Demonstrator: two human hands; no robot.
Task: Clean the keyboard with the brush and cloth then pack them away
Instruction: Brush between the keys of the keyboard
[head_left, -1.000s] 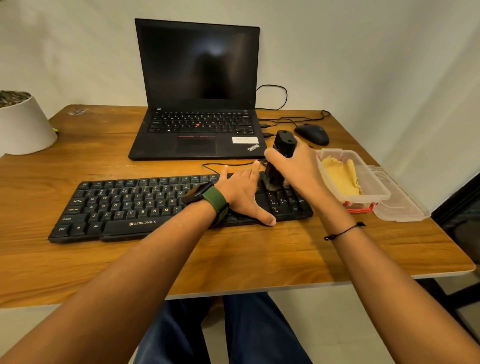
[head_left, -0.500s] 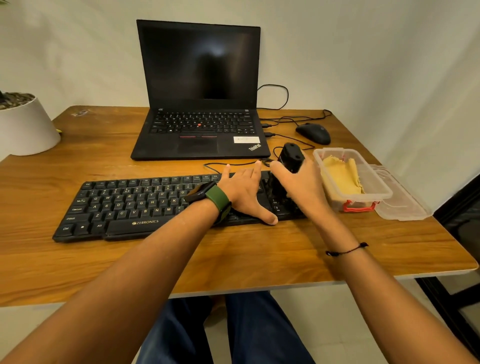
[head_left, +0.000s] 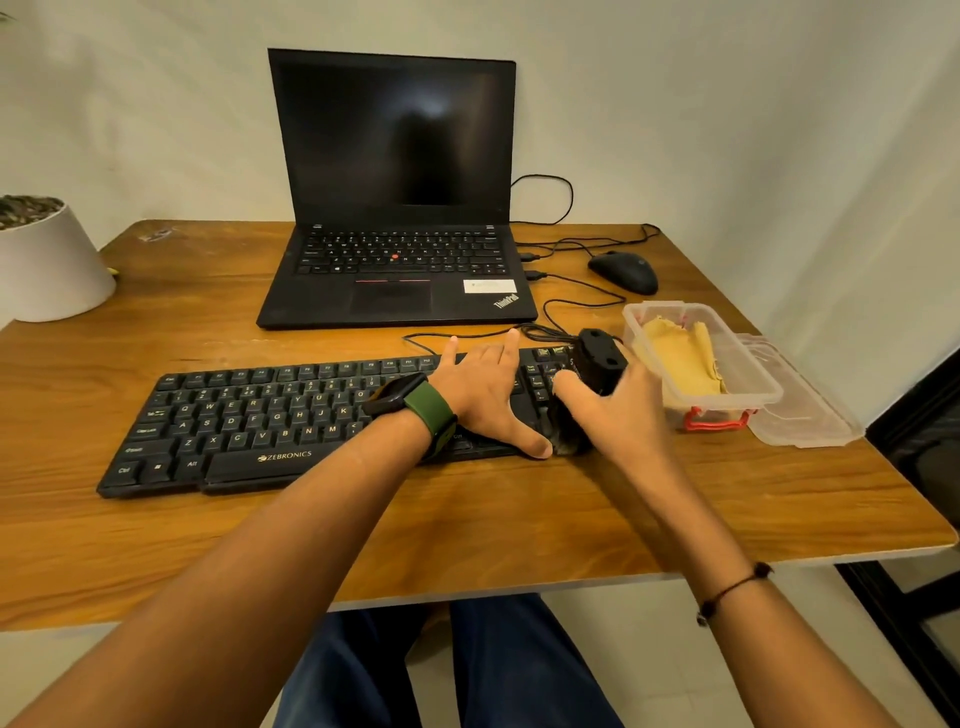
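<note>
A black Zebronics keyboard lies across the wooden desk in front of me. My left hand lies flat with spread fingers on the keyboard's right part, holding it down. My right hand grips a black brush by its chunky handle, bristles down on the keys at the keyboard's right end, just beside my left thumb. A yellow cloth lies inside a clear plastic box right of the keyboard.
The box's clear lid lies beside it near the desk's right edge. An open black laptop stands behind the keyboard, with a black mouse and cables to its right. A white plant pot sits at the far left.
My right hand has swept the brush down and toward the keyboard's front edge, its handle tilting away. My left hand has stayed on the keys.
</note>
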